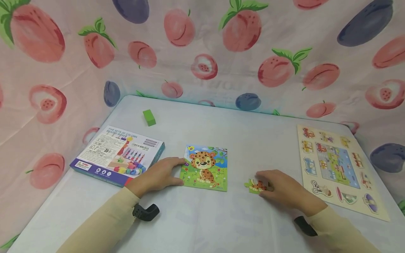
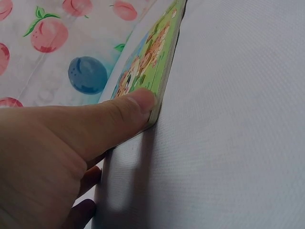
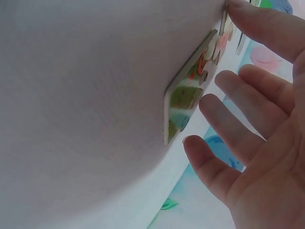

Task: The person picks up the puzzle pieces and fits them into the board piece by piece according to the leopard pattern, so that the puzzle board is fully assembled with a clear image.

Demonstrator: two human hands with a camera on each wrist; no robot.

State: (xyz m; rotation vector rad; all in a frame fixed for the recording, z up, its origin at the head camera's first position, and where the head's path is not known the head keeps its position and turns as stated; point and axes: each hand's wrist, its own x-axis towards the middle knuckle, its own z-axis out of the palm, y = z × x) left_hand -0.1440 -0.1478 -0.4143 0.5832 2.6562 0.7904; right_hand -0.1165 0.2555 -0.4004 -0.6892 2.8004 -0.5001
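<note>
A jigsaw puzzle [image 1: 204,172] with a leopard cub on grass lies in the middle of the table. My left hand [image 1: 161,177] touches its left side, the thumb near the lower left corner and the index finger higher up. In the left wrist view the thumb [image 2: 136,102] lies against the puzzle's edge, other fingers partly hidden below. To the right, a small leopard-patterned puzzle part [image 1: 254,189] with a green tab lies between the thumb and fingers of my right hand [image 1: 281,188], which hides some of it. In the right wrist view those fingers [image 3: 238,124] are spread.
Left of the puzzle lies a flat beaded-column toy box [image 1: 118,153]. A green block [image 1: 149,117] stands farther back. On the right is a cream wooden board [image 1: 343,172] of vehicle pictures. Fruit-patterned cloth [image 1: 202,42] hangs behind the white table [image 1: 218,225].
</note>
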